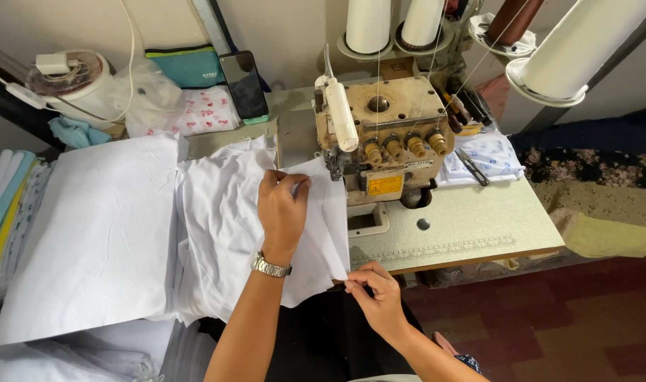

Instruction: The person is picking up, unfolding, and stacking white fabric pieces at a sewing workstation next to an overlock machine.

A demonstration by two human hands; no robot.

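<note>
1. The thin white cotton-like fabric piece (316, 233) lies draped over the near left edge of the pale grey counter (471, 219), its upper end just before the presser area of the worn beige overlock sewing machine (383, 138) and its lower corner hanging off the edge toward the person's lap.
2. It looks light, limp and soft: it creases and folds where it is pressed, so it probably slides easily and will not keep a shape unless it is kept taut between two points.
3. The left hand (282, 212), with a silver metal wristwatch (270, 267) at the wrist, is laid on the upper part of the piece, fingers curled and pinching the top edge close to the machine.
4. The right hand (379, 293) is nearly closed, thumb and forefinger nipping the lower hanging corner of the same piece at the counter's edge.
5. Judged from this, the edges and corners are the sensible places to take hold; a grip in the middle would likely just bunch the cloth.
6. Just left of the piece, a stack of similar white fabric pieces (217, 233) rests beside a large flat white sheet (96, 233).
7. Small dark thread snips (471, 166) lie on the counter right of the machine.
8. White thread cones (369, 25) stand behind it, and a black smartphone (243, 85) leans against the wall.
</note>
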